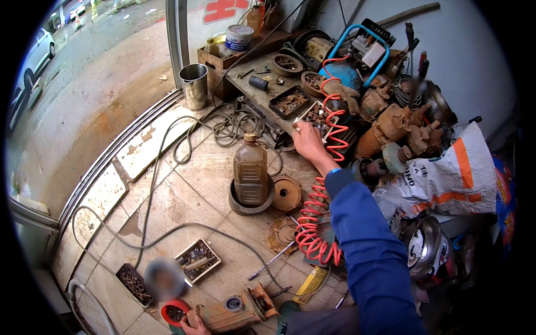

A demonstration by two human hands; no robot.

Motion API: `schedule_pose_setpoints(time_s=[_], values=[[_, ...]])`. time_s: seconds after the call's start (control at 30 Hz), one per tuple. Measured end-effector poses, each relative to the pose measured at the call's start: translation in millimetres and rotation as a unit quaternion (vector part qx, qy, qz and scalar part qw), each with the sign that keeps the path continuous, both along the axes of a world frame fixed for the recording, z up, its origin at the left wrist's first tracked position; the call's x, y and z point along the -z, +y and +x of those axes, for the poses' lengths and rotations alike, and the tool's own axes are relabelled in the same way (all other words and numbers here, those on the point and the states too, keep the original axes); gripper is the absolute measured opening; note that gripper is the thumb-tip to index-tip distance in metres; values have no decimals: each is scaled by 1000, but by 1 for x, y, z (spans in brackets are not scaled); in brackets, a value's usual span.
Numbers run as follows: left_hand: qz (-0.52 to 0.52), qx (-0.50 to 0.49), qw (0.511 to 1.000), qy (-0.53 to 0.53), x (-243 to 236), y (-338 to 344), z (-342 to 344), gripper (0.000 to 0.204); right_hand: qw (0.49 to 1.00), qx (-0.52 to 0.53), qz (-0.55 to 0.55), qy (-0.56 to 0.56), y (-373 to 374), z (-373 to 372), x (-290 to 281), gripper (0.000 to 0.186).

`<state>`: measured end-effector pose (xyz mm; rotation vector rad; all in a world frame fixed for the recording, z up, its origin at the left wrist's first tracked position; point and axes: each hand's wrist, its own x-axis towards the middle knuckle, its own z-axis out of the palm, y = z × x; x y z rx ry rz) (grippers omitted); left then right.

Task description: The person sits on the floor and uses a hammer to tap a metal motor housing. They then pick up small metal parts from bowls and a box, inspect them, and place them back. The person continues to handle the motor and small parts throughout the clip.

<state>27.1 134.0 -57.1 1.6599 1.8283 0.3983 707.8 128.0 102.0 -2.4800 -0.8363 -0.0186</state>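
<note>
My right hand [310, 143] reaches out over the near edge of a low workbench, its fingers closed in a pinch at the rim of a white tray [316, 115] of small metal parts. What the fingertips hold is too small to make out. At the lower edge, my left hand [196, 326] has its fingers wrapped round the left end of a rusty, orange-brown metal housing [229, 314]. A round opening shows in the housing's top. Close to that hand lies a red ring-shaped container [175, 312] with dark bits inside.
A coiled red air hose [318, 240] hangs beside my right arm. Brown plastic jug [250, 170] stands in a round basin [245, 207]. Trays of bolts [196, 261] and a long grey cable [146, 223] lie on the tiles. A blue-framed compressor [343, 72] stands behind.
</note>
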Motion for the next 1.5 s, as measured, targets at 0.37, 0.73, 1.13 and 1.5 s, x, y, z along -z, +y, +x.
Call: schedule_pose_setpoints(time_s=[0.37, 0.73, 1.13, 1.5], values=[[33, 48, 998, -26, 14, -9, -16, 57, 972, 95, -194, 96, 81, 63, 31, 45], [7, 3, 995, -95, 3, -11, -8, 57, 986, 28, -98, -131, 56, 99, 102, 31], [19, -3, 999, -47, 8, -11, -1, 53, 981, 8, -33, -190, 40, 2, -39, 32], [65, 10, 997, -48, 8, -12, 3, 53, 942, -325, 57, -57, 72, -287, 38, 14]])
